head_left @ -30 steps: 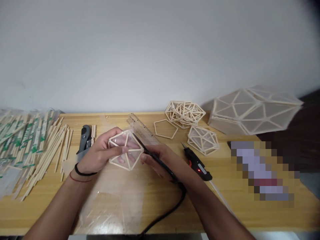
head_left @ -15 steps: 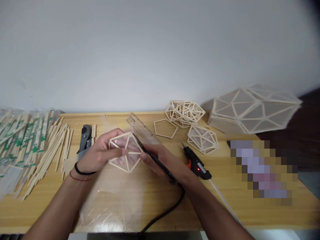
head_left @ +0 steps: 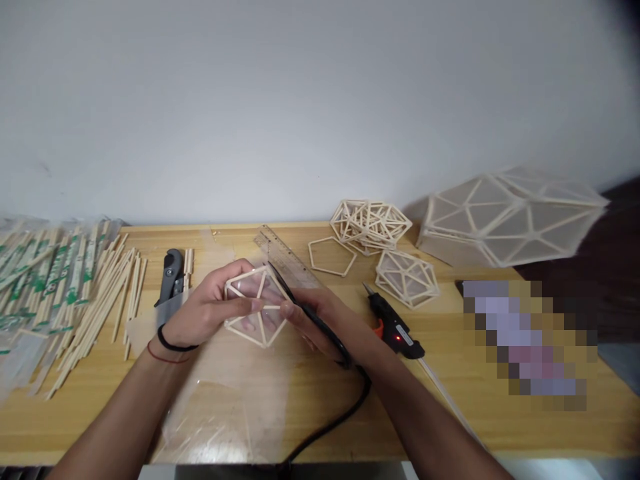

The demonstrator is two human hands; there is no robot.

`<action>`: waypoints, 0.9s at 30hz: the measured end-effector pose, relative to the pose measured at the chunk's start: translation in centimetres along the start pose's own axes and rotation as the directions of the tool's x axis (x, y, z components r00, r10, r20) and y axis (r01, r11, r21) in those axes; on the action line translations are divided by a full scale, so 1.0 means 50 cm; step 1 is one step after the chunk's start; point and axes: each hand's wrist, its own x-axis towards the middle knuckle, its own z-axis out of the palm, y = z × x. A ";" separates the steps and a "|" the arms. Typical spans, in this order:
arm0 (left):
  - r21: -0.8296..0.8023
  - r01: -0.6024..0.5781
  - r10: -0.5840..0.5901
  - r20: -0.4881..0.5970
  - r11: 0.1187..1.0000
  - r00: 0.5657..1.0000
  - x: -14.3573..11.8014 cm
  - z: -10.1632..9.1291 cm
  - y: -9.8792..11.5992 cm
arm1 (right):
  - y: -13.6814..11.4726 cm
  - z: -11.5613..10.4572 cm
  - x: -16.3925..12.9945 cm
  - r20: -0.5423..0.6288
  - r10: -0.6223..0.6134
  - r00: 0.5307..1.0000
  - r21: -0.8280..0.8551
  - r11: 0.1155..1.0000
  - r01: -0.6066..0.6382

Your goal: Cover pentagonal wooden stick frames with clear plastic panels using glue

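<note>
My left hand (head_left: 210, 313) grips a small pentagon frame (head_left: 256, 305) of thin wooden sticks covered with clear film, held above the wooden table (head_left: 450, 413). My right hand (head_left: 327, 323) holds a slim black corded tool (head_left: 310, 313) like a pen. The tool's tip rests on the upper right edge of the pentagon frame. Its black cable (head_left: 333, 420) runs back toward me over the table's front edge.
A clear plastic sheet (head_left: 225, 400) lies under my hands. Several chopsticks (head_left: 65, 293) are piled at left, with a grey cutter (head_left: 170, 277) beside them. A ruler (head_left: 285, 260), stick frames (head_left: 370, 227), a glue gun (head_left: 395, 327) and a large faceted shade (head_left: 505, 220) lie to the right.
The frame and both hands have shifted slightly right and the frame has turned a little in my left hand. The tool tip stays on its edge.
</note>
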 end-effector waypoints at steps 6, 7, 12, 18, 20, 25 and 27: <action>-0.032 0.009 -0.009 0.004 0.999 1.000 0.002 0.003 -0.001 | 0.005 -0.001 0.004 -0.015 0.002 1.000 -0.023 1.000 -0.003; -0.036 0.007 -0.007 0.007 0.999 1.000 0.001 0.003 -0.002 | 0.006 -0.001 0.004 -0.016 0.000 1.000 -0.022 1.000 -0.001; -0.033 -0.001 0.001 0.000 0.999 1.000 -0.003 -0.001 -0.004 | 0.008 0.002 0.005 -0.038 0.001 0.999 -0.006 1.000 -0.001; 0.028 0.012 -0.010 -0.041 1.000 0.999 -0.003 -0.002 -0.003 | 0.001 0.005 0.001 -0.058 0.045 0.997 0.055 0.998 -0.042; 0.045 0.003 0.000 -0.067 0.999 0.998 -0.001 -0.001 0.000 | 0.003 0.006 0.000 -0.058 0.094 0.994 0.107 0.990 -0.088; 0.040 -0.003 0.009 -0.160 0.999 0.987 0.006 0.003 0.000 | 0.025 0.000 0.003 -0.237 0.164 0.958 0.180 0.976 -0.122; 0.025 -0.006 0.011 -0.203 1.000 0.979 0.010 0.004 -0.003 | 0.032 -0.003 0.006 -0.293 0.171 0.941 0.159 0.979 -0.128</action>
